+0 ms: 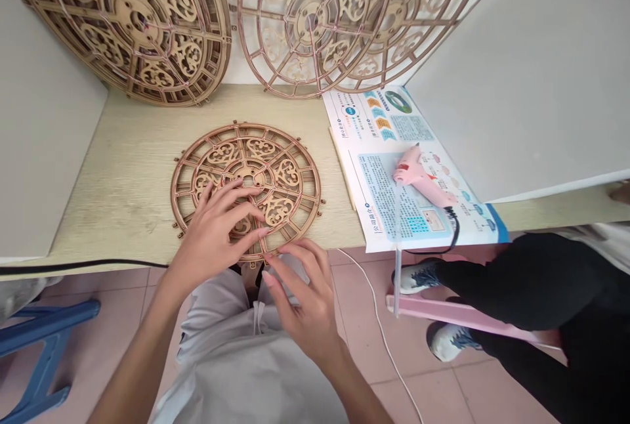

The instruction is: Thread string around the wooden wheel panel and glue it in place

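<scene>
The left hand (216,237) lies on a round wooden lattice wheel (288,174), flat on the tabletop (128,168), its fingers (241,197) spread apart. The right hand's (302,299) parted fingers (290,256) touch the lower rim. A pink glue gun (416,174) lies nearby on a leaflet (378,128).

A pale wood-grain counter (118,161) runs across the view from 9 to 3 o'clock, between a grey-white partition panel (46,115) at 9 o'clock and another panel (531,69) at 2 o'clock. Pink floor tiles (423,398) spread below it, with a blue stool frame (46,352) at 8 o'clock.
</scene>
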Demonstrator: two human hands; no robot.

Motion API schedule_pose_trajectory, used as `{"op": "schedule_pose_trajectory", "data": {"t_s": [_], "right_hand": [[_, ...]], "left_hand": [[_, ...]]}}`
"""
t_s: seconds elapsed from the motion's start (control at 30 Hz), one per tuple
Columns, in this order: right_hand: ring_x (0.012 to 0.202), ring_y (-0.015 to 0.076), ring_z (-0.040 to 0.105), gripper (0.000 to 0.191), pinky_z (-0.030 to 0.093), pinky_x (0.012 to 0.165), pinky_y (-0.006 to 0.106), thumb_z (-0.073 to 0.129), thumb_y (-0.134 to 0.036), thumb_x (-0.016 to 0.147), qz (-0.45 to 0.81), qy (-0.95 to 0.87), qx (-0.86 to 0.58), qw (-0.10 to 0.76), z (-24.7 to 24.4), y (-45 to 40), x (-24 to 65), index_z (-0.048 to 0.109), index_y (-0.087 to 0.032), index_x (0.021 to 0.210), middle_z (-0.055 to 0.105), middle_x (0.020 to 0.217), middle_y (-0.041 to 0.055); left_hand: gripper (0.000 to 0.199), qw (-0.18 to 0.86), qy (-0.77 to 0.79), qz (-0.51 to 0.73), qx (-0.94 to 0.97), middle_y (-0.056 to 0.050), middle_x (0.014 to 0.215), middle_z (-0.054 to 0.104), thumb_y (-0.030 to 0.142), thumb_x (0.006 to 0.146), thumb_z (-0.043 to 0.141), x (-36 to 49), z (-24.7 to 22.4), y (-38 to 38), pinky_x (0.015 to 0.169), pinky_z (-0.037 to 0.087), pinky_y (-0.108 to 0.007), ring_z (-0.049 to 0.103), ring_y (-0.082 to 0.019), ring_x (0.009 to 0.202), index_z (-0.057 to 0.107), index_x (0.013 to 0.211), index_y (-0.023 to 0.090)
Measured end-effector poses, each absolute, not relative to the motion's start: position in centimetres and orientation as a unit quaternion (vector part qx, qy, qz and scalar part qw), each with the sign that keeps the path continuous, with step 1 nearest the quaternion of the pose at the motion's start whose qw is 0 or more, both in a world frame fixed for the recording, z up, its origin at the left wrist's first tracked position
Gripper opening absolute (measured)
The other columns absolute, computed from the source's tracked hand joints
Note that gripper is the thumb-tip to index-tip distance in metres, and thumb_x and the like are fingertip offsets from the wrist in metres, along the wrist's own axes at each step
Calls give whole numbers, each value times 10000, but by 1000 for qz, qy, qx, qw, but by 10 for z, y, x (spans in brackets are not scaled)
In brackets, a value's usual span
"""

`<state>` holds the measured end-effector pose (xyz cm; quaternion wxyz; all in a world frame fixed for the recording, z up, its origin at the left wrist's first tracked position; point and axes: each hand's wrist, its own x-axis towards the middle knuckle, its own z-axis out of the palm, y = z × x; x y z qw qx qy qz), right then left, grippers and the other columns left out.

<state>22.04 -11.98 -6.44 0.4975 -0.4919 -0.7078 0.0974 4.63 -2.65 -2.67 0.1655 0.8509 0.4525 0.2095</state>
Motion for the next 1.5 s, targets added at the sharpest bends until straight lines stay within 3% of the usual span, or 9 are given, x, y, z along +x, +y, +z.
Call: {"op": "schedule_pose_trajectory", "data": {"t_s": [0.27, 0.47, 0.6, 0.67, 0.77, 0.9, 1.2, 1.5], "right_hand": [[1123, 273, 542, 219, 527, 913, 457, 669, -95, 910, 64, -722, -498, 476, -62, -120, 218, 700, -143, 1122, 665, 1093, 130], [1110, 265, 539, 208, 523, 914, 453, 657, -103, 920, 70, -716, -500, 483, -63, -120, 217, 702, -149, 1118, 663, 1087, 125], [1089, 273, 545, 217, 520, 902, 459, 671, -92, 904, 78, -709, -503, 487, -64, -120, 217, 709, -146, 1111, 664, 1084, 124], [1078, 275, 550, 218, 521, 892, 461, 676, -90, 899, 78, -707, -504, 490, -64, -120, 217, 712, -148, 1107, 665, 1077, 121], [1072, 275, 555, 218, 523, 884, 461, 677, -86, 896, 81, -703, -504, 495, -64, -120, 217, 717, -150, 1101, 665, 1071, 120], [1073, 267, 556, 213, 519, 892, 458, 668, -89, 904, 92, -696, -508, 499, -66, -120, 217, 719, -162, 1097, 660, 1076, 114], [1110, 269, 550, 208, 506, 921, 460, 662, -104, 913, 98, -687, -511, 507, -70, -122, 217, 719, -162, 1105, 654, 1099, 115], [1117, 241, 554, 178, 505, 945, 429, 641, -158, 941, 94, -682, -519, 507, -71, -121, 217, 732, -183, 1092, 662, 1102, 102]], "left_hand": [[136, 185, 449, 187, 854, 22, 1458, 574, 351, 981, 563, 43, -24, -24, 1268, 117, -603, 361, -253, 1497, 673, 998, 274], [96, 152, 413, 252, 862, -40, 1477, 527, 252, 963, 602, 44, -23, -27, 1257, 235, -578, 158, -311, 1569, 684, 1006, 227], [89, 155, 350, 302, 873, -52, 1178, 666, 157, 959, 624, 38, -20, -28, 1220, 364, -480, 419, -245, 1437, 688, 973, 216], [101, 155, 349, 299, 874, -45, 1143, 675, 159, 952, 635, 35, -18, -28, 1200, 395, -464, 467, -230, 1390, 692, 999, 228], [112, 145, 381, 249, 878, -51, 1378, 591, 228, 952, 622, 35, -16, -28, 1234, 302, -574, 290, -297, 1515, 697, 1033, 248], [184, 150, 424, 154, 880, -48, 1626, 341, 286, 946, 546, 39, -13, -29, 1212, 171, -720, 39, -369, 1584, 661, 1082, 243], [224, 137, 439, 94, 883, -38, 1697, 190, 332, 934, 493, 42, -12, -31, 1213, 106, -720, -52, -370, 1586, 624, 1083, 228], [238, 127, 433, 87, 888, -60, 1695, 201, 344, 932, 514, 43, -14, -30, 1210, 83, -730, -39, -395, 1581, 618, 1105, 217]]}}
